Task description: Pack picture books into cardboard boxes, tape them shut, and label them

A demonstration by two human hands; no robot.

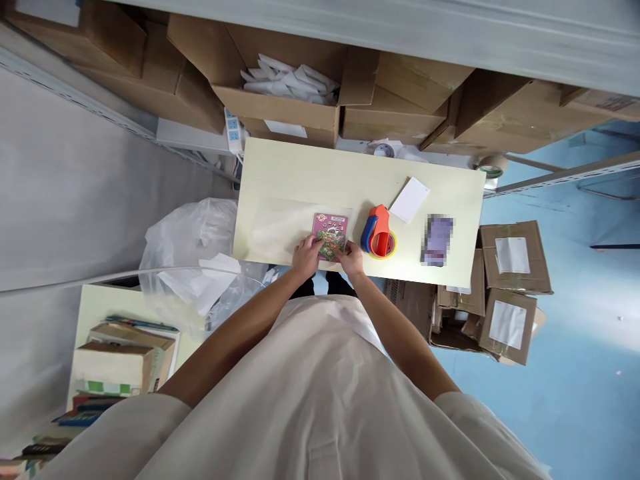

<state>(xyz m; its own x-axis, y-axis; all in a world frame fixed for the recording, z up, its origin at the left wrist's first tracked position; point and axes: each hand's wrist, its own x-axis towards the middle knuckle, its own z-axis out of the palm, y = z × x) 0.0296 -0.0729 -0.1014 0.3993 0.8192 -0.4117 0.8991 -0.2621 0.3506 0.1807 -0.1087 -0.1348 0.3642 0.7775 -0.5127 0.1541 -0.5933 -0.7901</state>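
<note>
A small pink picture book [331, 227] with a green illustrated cover lies near the front edge of the pale table. My left hand [306, 257] grips its lower left edge, thumb on the cover. At the lower right corner, my right hand [352, 259] pinches the same book. Beneath the book and stretching to the left is a thin translucent sheet or bag [277, 230], hard to tell apart from the tabletop. Just right of my right hand stands a red and blue tape dispenser [379, 233] with a yellow-rimmed roll.
On the table [300, 167] are a white card stack [410, 199] and a pixelated purple phone-like object [437, 240]. Behind stand open cardboard boxes, one holding white packets [287, 80]. A clear plastic bag [193, 247] hangs at left, near stacked books [120, 360]. Cartons [515, 257] are piled at right.
</note>
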